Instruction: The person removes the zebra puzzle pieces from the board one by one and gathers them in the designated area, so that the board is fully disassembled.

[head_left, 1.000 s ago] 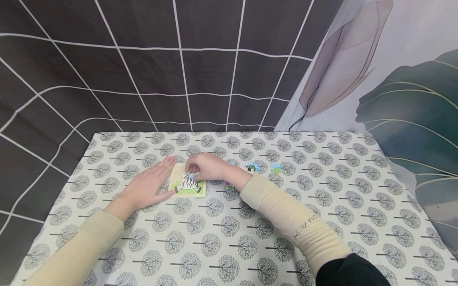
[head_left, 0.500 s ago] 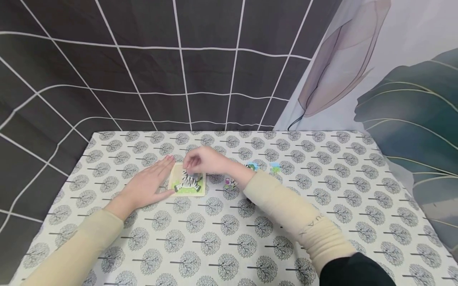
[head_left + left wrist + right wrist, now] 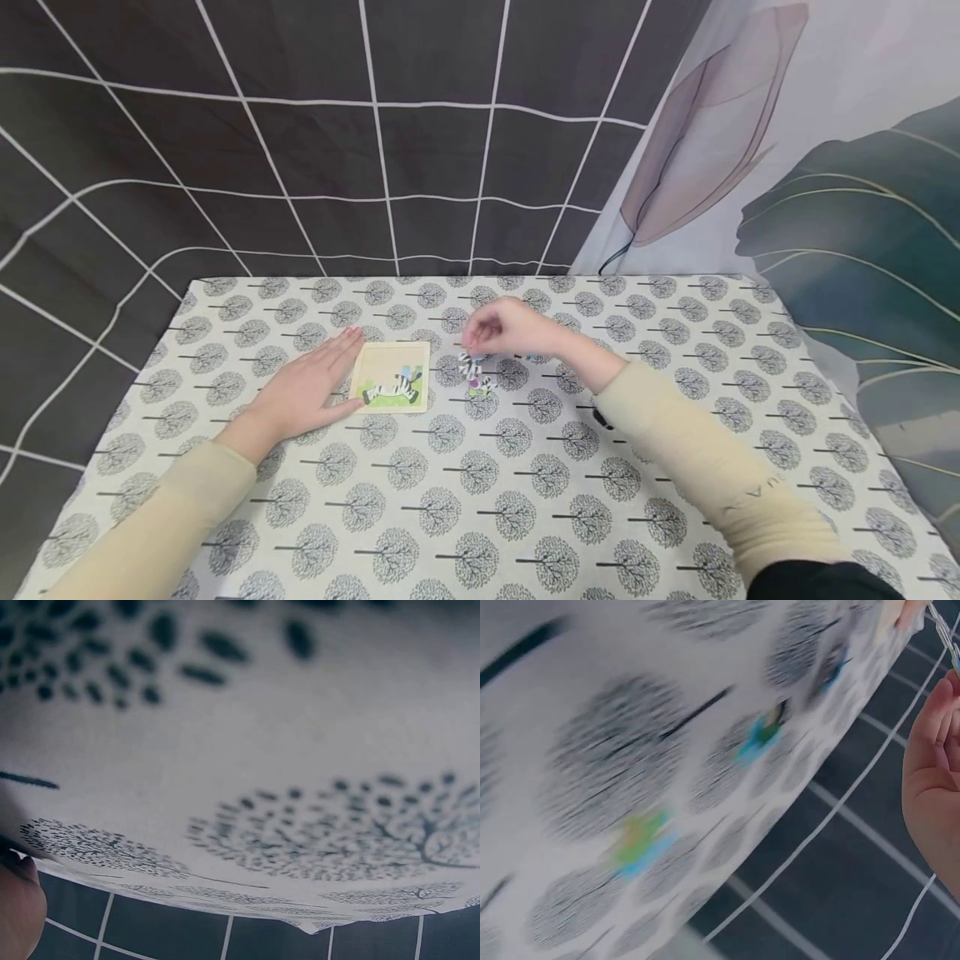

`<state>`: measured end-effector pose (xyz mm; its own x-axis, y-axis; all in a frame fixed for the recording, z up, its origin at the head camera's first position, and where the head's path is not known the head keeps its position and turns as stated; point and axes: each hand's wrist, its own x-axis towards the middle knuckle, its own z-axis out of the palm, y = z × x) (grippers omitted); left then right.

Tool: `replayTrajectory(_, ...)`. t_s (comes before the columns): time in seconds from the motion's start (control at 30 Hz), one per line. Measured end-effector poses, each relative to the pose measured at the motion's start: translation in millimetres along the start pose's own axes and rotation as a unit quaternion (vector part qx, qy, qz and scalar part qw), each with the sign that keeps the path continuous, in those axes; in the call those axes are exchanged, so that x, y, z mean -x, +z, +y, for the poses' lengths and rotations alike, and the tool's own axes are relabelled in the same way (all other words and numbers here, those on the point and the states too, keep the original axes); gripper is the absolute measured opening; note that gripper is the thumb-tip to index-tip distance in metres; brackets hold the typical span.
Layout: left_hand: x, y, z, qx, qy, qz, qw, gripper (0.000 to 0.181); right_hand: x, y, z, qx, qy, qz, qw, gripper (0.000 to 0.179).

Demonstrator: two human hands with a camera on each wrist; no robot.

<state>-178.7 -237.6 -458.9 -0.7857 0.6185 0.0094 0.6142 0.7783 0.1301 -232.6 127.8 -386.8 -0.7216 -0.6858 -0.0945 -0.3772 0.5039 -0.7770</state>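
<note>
A small square puzzle board [image 3: 392, 350] with a pale wooden frame lies left of centre. Its picture has zebra stripes, green grass and a bit of blue. My left hand [image 3: 303, 390] rests flat at its left side, fingers straight, thumb tip at the lower left corner. To the right of the board, my right hand [image 3: 512, 327] pinches a zebra-striped puzzle piece [image 3: 470, 364] between curled fingertips. Just below that piece is a purple, green and striped puzzle piece [image 3: 482, 386]. The right wrist view has the right hand at its edge, the held piece barely showing there.
A tree-print cloth [image 3: 450, 508] covers the table. In the right wrist view lie a blurred green-and-blue puzzle piece [image 3: 643, 841] and a blue, green and black one [image 3: 760, 739]. A dark grid-patterned curtain [image 3: 315, 150] hangs behind the table.
My right hand has moved right, off the board, with the striped piece in its fingertips. The board shows fewer stripes and more bare wood. My left hand has stayed put.
</note>
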Motion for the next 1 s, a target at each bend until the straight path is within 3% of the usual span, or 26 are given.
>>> replayTrajectory(0.43, -0.1, 0.4, -0.6, 0.0, 0.003, 0.003, 1.0, 0.092, 50.3, -11, 45, -0.007, 0.054, 0.005, 0.9985, 0.01)
replayTrajectory(0.6, 0.2, -0.1, -0.1, 0.001, 0.003, 0.003, 1.0, 0.091, 57.9, -10, 55, -0.013, 0.042, 0.005, 0.999, 0.013)
replayTrajectory(1.0, 0.8, -0.3, 0.3, 0.002, 0.002, 0.0, 1.0, 0.091, 61.3, -6, 59, 0.002, 0.072, 0.023, 0.9972, 0.013)
